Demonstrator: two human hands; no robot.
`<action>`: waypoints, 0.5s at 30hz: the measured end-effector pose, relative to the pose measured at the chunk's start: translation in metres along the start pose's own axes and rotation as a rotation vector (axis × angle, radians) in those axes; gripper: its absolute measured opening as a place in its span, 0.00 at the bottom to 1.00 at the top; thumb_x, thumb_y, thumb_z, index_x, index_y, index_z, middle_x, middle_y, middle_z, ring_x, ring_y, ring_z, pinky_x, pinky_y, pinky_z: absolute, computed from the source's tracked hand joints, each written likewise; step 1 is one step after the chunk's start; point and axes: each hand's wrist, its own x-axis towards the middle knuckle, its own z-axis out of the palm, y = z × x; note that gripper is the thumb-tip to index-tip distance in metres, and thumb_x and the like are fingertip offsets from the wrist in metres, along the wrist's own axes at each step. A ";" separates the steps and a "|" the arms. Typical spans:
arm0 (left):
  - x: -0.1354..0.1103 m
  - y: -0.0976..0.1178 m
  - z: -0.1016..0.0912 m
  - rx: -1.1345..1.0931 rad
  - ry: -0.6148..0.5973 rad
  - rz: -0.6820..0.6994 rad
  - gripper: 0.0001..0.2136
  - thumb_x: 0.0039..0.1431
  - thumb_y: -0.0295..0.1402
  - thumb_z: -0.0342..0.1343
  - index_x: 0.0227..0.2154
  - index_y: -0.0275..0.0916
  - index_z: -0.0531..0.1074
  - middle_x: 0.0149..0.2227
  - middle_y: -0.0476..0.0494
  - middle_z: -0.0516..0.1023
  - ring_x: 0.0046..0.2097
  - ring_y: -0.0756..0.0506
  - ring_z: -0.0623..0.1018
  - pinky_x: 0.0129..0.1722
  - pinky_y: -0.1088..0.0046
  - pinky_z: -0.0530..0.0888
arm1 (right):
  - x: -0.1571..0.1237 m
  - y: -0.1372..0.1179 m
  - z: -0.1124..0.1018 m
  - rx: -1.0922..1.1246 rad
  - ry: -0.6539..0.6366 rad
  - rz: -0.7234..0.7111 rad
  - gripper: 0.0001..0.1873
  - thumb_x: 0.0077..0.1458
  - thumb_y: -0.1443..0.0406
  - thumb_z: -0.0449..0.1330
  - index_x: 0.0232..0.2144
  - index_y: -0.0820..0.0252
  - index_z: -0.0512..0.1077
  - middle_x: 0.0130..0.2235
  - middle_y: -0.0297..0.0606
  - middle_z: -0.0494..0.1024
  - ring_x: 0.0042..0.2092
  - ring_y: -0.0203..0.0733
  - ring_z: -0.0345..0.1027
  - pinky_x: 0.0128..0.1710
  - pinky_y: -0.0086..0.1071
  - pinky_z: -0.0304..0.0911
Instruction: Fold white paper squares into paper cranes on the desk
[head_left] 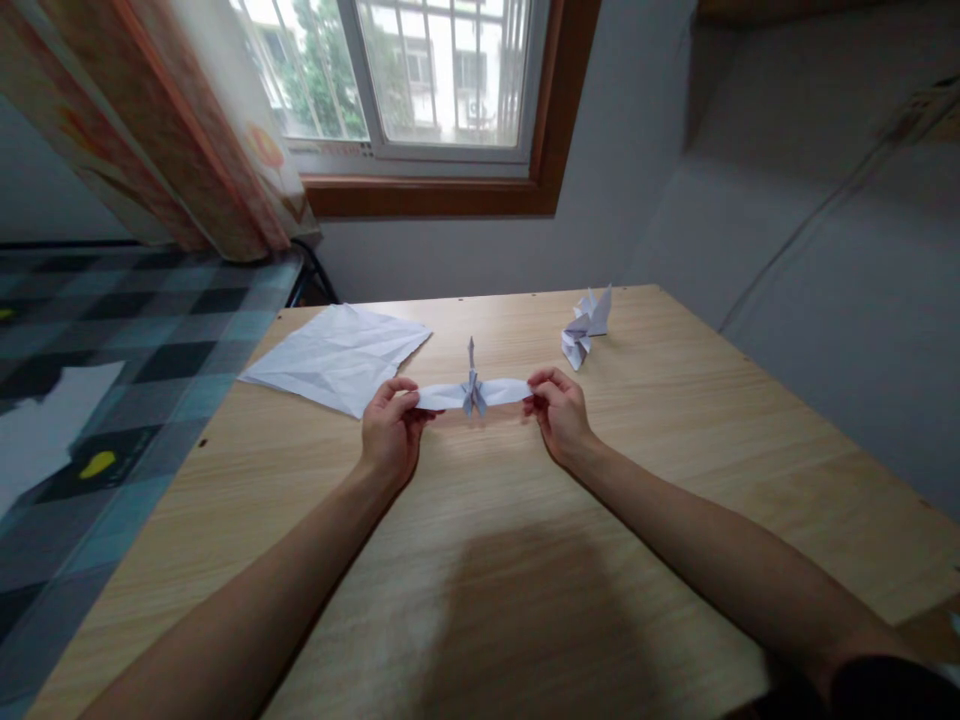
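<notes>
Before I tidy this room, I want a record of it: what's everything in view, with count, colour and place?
Winged paper figure: one, white, between the hands
Paper sheet: one, white, creased, table's far left
Folded paper: count unclear, white, table's far right
Table: one, light wood, under the hands
Checked cloth: one, blue-grey and black, left of table
Torn-edged paper: count unclear, white, on checked cloth
Curtain: one, orange and white, upper left
Window: one, white, brown surround, beyond table
Cable: one, pale, right wall
Left hand: one, bare, at figure's left end
Right hand: one, bare, at figure's right end
</notes>
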 end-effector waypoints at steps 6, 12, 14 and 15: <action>0.000 0.000 -0.001 -0.008 0.005 0.005 0.11 0.38 0.27 0.60 0.27 0.38 0.66 0.19 0.57 0.70 0.20 0.52 0.74 0.22 0.79 0.70 | 0.004 0.001 -0.003 -0.036 -0.005 -0.025 0.05 0.36 0.67 0.58 0.23 0.58 0.68 0.20 0.26 0.69 0.19 0.29 0.61 0.18 0.24 0.55; 0.001 -0.001 -0.001 0.026 -0.005 -0.002 0.12 0.39 0.29 0.60 0.29 0.39 0.66 0.18 0.57 0.71 0.20 0.51 0.75 0.23 0.79 0.69 | 0.007 0.000 -0.004 -0.043 0.007 -0.054 0.04 0.35 0.66 0.59 0.21 0.59 0.70 0.19 0.26 0.69 0.19 0.30 0.61 0.18 0.24 0.55; 0.000 -0.001 -0.001 0.040 0.001 0.002 0.11 0.40 0.30 0.60 0.30 0.39 0.66 0.17 0.58 0.70 0.20 0.51 0.75 0.24 0.78 0.69 | 0.010 0.001 -0.006 -0.065 0.004 -0.074 0.04 0.36 0.65 0.59 0.21 0.59 0.70 0.19 0.26 0.69 0.19 0.29 0.62 0.19 0.24 0.57; 0.000 -0.001 -0.001 0.048 0.001 0.009 0.11 0.41 0.30 0.60 0.30 0.39 0.66 0.17 0.58 0.70 0.20 0.51 0.75 0.25 0.77 0.70 | 0.012 0.001 -0.007 -0.079 0.008 -0.088 0.04 0.36 0.65 0.59 0.21 0.59 0.70 0.19 0.26 0.70 0.19 0.29 0.62 0.20 0.24 0.57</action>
